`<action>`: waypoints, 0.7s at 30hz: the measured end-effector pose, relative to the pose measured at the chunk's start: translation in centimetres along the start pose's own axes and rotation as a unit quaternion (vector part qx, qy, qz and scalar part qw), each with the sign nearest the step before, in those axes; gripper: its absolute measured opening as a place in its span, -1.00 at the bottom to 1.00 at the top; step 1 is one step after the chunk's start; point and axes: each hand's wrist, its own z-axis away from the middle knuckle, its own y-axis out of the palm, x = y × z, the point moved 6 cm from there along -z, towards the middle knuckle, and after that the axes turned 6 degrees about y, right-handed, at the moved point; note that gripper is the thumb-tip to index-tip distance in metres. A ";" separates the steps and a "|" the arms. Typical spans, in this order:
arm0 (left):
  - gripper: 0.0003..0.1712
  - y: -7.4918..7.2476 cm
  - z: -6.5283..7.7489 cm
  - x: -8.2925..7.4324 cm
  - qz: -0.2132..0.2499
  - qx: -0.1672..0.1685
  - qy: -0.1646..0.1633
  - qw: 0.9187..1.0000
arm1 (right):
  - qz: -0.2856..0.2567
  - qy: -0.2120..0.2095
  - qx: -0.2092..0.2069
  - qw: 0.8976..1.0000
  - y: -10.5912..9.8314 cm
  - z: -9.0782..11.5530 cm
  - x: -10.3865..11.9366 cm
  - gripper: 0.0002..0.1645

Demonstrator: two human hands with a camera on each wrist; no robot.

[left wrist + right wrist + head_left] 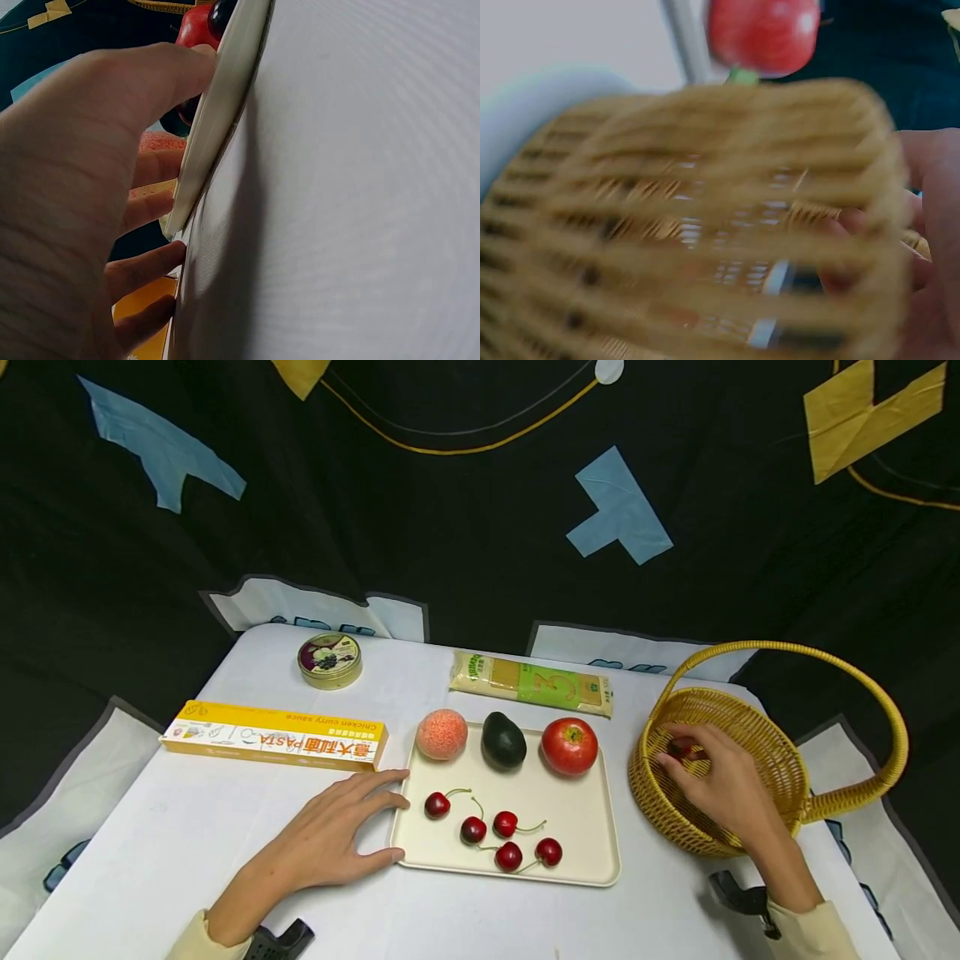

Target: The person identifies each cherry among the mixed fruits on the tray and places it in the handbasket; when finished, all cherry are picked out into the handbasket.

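Inside the mouth of the yellow wicker basket (645,785), my right hand (723,781) pinches a dark red cherry (679,748) between thumb and fingers; the hand partly covers the fruit. The right wrist view is mostly filled by the blurred basket weave (705,225). My left hand (330,831) touches the left edge of the cream tray (577,810), fingers spread and fairly straight. In the left wrist view the thumb (176,71) lies at the tray's rim. Several cherries (508,857) with stems lie on the tray's front half.
A peach-like fruit (442,734), an avocado (503,742) and a red tomato-like fruit (570,746) line the tray's back. Beyond lies a pasta packet (532,683); left are a pasta box (273,737) and round tin (330,662). The basket's tall handle (888,710) arches rightward.
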 end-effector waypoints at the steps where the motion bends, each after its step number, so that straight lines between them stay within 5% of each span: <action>1: -0.42 0.0 0.0 0.0 0.000 0.000 0.000 1.000 | -0.003 -0.003 -0.005 1.000 -0.1 0.0 0.5 -0.45; 10: -0.42 0.1 0.0 0.0 0.001 0.002 0.001 1.000 | -0.033 -0.032 -0.015 0.999 0.4 0.5 4.1 -0.44; 21: -0.40 -0.1 -0.1 0.1 0.000 0.002 0.002 1.000 | -0.074 -0.075 0.029 0.994 3.0 2.2 8.0 -0.45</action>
